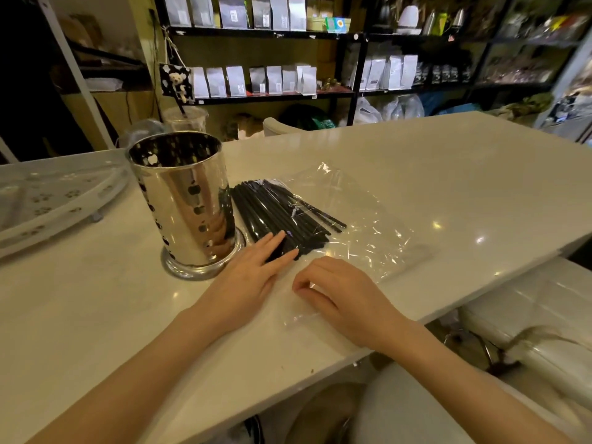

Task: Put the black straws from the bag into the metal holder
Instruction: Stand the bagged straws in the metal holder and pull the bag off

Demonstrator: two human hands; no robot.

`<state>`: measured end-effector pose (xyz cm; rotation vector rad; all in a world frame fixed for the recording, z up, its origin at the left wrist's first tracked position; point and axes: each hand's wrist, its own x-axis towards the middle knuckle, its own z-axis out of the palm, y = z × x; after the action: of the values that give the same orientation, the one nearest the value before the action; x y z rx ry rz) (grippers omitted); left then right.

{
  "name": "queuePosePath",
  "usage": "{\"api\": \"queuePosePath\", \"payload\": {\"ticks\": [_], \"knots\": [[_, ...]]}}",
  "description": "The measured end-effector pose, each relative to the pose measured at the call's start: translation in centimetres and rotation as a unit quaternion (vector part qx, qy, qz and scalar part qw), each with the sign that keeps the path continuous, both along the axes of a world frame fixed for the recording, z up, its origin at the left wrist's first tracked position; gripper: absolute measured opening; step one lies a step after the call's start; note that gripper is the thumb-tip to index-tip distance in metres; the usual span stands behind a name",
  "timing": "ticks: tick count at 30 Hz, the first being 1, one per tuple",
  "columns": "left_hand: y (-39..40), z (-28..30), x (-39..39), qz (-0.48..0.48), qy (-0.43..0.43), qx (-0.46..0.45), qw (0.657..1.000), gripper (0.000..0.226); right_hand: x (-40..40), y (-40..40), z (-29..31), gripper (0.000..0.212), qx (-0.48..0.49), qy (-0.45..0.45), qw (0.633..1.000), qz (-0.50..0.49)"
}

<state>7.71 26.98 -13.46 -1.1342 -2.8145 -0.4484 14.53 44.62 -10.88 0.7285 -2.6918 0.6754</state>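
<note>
My bare arms and hands

Both my forearms were uncovered as far up as could be seen, with no sleeve edge showing. My left hand [248, 272] carried no ring, watch or bracelet, and its nails were short and unpainted. My right hand [344, 294] was just as plain, with a bare wrist and nothing on the fingers that showed. Neither hand was gloved.
</note>
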Motion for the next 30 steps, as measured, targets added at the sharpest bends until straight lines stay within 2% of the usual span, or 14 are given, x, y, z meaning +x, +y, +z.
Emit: {"api": "queuePosePath", "payload": {"ticks": [3, 7, 10, 12, 15, 17, 19, 21, 23, 26, 28, 30], "knots": [[0.2, 0.3, 0.1, 0.001, 0.007, -0.020, 1.000, 0.062, 1.0, 1.0, 0.4, 0.019, -0.024, 0.038, 0.999, -0.005], [0.8, 1.1, 0.1, 0.016, 0.020, -0.050, 0.998, 0.046, 3.1, 1.8, 1.1, 0.017, -0.016, 0.085, 0.996, -0.002], [2.1, 2.3, 0.5, -0.002, 0.092, -0.005, 0.996, 0.040, 4.5, 2.1, 0.7, 0.013, 0.014, 0.139, 0.990, 0.010], [3.7, 3.0, 1.1, -0.050, 0.058, 0.055, 0.996, 0.038, 5.0, 2.1, 0.1, 0.008, 0.045, 0.160, 0.986, 0.012], [7.2, 2.5, 1.7, -0.137, -0.079, 0.048, 0.986, 0.050, 5.4, 1.8, -0.8, 0.008, 0.076, 0.159, 0.984, 0.006], [8.5, 1.5, 1.5, -0.161, -0.115, 0.034, 0.980, 0.068, 5.6, 1.9, -1.0, 0.008, 0.071, 0.150, 0.986, 0.007], [8.7, 0.3, 1.1, -0.176, -0.100, 0.003, 0.979, 0.078, 5.8, 2.6, -0.7, 0.011, 0.037, 0.119, 0.992, 0.003], [8.8, -0.3, 0.9, -0.186, -0.076, -0.007, 0.980, 0.071, 5.4, 4.1, -0.3, 0.020, -0.024, 0.085, 0.996, -0.032], [9.0, -0.1, 1.1, -0.172, -0.097, 0.025, 0.980, 0.067, 4.2, 6.0, -0.2, 0.028, -0.047, 0.076, 0.992, -0.093], [9.3, 0.5, 1.6, -0.156, -0.108, 0.019, 0.982, 0.062, 1.6, 8.8, -1.0, 0.031, 0.058, 0.084, 0.979, -0.177], [9.4, 1.0, 1.6, -0.141, -0.112, 0.008, 0.984, 0.063, 0.6, 9.9, -1.5, 0.024, 0.106, 0.071, 0.973, -0.192], [10.0, 2.0, 1.1, -0.129, -0.098, 0.040, 0.986, 0.066, 0.4, 10.4, -1.6, 0.023, 0.122, 0.070, 0.970, -0.196]]}}
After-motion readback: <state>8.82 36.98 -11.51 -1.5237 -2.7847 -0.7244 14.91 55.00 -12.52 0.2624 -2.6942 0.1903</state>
